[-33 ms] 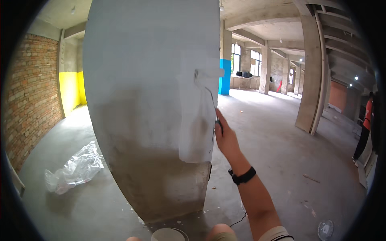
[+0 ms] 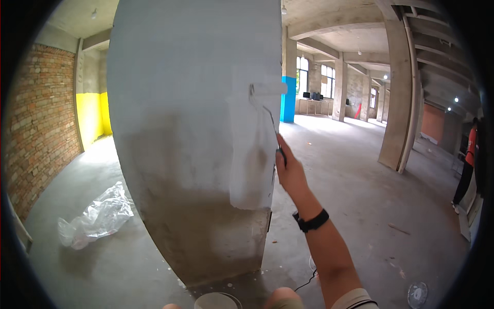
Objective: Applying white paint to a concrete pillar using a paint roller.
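Observation:
My right hand (image 2: 292, 167) is closed around the dark handle of a paint roller (image 2: 270, 89). The roller's white sleeve lies sideways against the upper right part of a square pillar (image 2: 206, 226), and its end reaches the pillar's right edge. Pale grey-white paint coats the pillar's upper part. Lower down, the surface is bare, brownish concrete with an uneven border. A fresher, wetter-looking strip runs down below the roller. At the pillar's foot, close to my knees, stands a pale round bucket (image 2: 217, 301), cut off by the lower edge. My left hand is out of view.
Crumpled clear plastic sheeting (image 2: 98, 216) lies on the floor at the left. A dark cable (image 2: 306, 281) runs near my right knee, and a clear round plastic piece (image 2: 417, 294) lies farther right. A person in a red top (image 2: 471, 147) stands at the far right.
The roller and my right hand sit very slightly differently against the pillar, with the roller a touch higher. Otherwise the scene looks the same.

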A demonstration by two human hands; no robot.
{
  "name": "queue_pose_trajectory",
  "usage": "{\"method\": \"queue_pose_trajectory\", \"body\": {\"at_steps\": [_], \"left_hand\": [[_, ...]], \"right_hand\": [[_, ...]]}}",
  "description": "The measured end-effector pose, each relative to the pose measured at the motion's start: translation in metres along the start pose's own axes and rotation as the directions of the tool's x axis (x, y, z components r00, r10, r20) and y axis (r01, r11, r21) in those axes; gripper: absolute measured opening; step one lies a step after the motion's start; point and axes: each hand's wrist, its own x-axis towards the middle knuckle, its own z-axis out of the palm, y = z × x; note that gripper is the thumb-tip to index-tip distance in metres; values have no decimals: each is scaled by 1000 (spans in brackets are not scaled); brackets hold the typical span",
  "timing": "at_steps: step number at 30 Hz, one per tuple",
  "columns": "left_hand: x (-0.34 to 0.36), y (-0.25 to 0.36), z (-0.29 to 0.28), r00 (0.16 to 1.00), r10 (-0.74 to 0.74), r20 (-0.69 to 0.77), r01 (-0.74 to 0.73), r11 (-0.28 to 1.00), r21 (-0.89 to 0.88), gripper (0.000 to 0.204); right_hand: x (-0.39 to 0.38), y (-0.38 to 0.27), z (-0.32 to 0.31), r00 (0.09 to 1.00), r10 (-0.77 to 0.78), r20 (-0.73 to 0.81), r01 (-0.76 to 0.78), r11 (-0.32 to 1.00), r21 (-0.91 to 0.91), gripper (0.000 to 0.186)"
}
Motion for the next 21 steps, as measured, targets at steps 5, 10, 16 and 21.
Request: {"method": "queue_pose_trajectory", "body": {"at_steps": [5,10,16,21], "left_hand": [[-9,3,2,999,36,-19,-35,997,63,40],[7,-3,-16,997,73,-5,-72,990,121,36],[-1,2,-6,998,-66,-5,65,991,-116,28],[12,-12,-23,999,-37,-2,36,982,-184,30]], "right_hand": [[71,-19,-9,999,-45,-20,45,999,3,46],[81,-40,-16,992,97,80,-97,995,-5,47],[30,-3,-3,999,-32,2,32,999,37,47],[-16,5,7,999,28,35,-29,999,45,46]]}}
